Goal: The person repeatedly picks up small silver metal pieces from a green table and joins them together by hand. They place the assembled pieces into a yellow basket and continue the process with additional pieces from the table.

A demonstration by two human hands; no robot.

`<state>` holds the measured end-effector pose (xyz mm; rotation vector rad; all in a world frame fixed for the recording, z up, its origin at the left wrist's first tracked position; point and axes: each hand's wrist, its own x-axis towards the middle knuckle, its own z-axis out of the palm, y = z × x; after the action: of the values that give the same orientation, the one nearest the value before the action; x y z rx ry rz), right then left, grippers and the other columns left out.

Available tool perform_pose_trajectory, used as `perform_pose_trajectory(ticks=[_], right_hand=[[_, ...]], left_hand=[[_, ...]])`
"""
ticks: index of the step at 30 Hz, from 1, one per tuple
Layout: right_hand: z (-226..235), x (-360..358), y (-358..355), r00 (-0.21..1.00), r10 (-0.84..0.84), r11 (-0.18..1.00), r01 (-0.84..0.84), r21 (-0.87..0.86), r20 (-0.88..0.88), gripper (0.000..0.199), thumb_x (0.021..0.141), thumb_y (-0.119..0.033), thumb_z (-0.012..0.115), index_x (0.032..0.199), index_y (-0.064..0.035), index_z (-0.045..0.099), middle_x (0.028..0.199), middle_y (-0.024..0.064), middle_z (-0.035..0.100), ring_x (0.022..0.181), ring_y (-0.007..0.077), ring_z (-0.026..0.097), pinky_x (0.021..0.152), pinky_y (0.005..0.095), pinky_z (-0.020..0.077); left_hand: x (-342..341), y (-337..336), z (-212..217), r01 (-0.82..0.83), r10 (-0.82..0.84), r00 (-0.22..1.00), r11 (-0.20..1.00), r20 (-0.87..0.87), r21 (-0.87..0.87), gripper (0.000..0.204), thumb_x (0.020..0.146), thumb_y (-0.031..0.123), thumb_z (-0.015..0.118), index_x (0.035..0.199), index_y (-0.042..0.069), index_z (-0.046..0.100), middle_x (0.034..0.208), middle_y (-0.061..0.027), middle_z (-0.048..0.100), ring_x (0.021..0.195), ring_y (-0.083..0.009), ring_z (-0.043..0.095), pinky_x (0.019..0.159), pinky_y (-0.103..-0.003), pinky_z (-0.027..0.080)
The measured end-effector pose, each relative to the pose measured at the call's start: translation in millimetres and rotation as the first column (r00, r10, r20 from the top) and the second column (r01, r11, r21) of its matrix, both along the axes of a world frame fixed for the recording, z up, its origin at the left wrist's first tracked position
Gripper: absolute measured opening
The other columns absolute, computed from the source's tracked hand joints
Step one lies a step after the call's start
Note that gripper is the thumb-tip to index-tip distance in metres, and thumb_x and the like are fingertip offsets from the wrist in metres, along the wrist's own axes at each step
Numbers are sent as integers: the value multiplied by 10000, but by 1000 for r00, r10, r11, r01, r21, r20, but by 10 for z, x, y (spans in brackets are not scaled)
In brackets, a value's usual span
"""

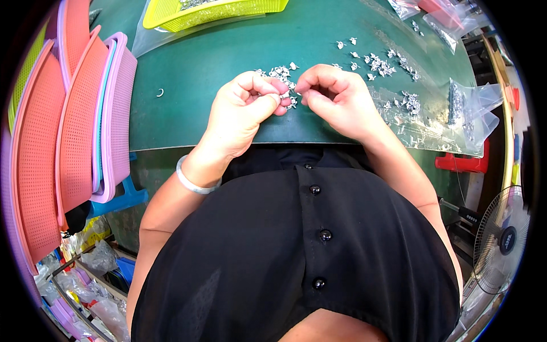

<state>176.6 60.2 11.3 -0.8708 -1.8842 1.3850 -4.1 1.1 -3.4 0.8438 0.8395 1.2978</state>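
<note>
My left hand (244, 108) is closed in a pinch over the near edge of the green table (194, 108). Between its thumb and fingertips is a small silvery metal piece (285, 96). Close on its right, my right hand (342, 100) is also pinched, thumb against forefinger. Whatever it grips, if anything, is too small to name. The two sets of fingertips almost meet. Just beyond and partly behind the left fingers lies a small pile of similar silvery metal pieces (280, 72).
More metal pieces (380, 65) lie scattered to the right, some by a clear plastic sheet (424, 134) and bag (476, 111). A yellow-green basket (228, 10) stands at the far side. Stacked pink and purple baskets (117, 114) rise at the left. A fan (506, 239) stands at lower right.
</note>
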Motion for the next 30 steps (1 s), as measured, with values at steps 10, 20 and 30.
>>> perform_pose_trajectory(ticks=[10, 20, 30], right_hand=[[39, 28, -57, 997, 18, 913, -48, -405, -78, 142, 776, -88, 659, 867, 20, 643, 751, 20, 623, 666, 46, 533, 614, 192, 449], [48, 38, -59, 1000, 0, 950, -2, -312, -6, 141, 782, -81, 647, 873, 27, 640, 768, 37, 635, 688, 56, 557, 641, 204, 471], [27, 20, -90, 1000, -23, 975, 23, -220, 3, 109, 784, -68, 639, 840, 26, 634, 765, 32, 618, 691, 60, 559, 635, 202, 468]], left_hand=[[160, -28, -35, -104, 343, 786, 893, -514, 437, 94, 711, -67, 574, 733, 11, 526, 826, -75, 584, 680, -121, 532, 578, -233, 442], [186, -17, -73, -117, 325, 809, 905, -490, 408, 84, 714, -61, 578, 740, 10, 541, 846, -78, 587, 716, -118, 541, 585, -223, 435], [160, -21, -109, -94, 157, 944, 971, -290, 220, 74, 757, -54, 573, 789, 7, 545, 941, -84, 560, 796, -104, 528, 657, -225, 456]])
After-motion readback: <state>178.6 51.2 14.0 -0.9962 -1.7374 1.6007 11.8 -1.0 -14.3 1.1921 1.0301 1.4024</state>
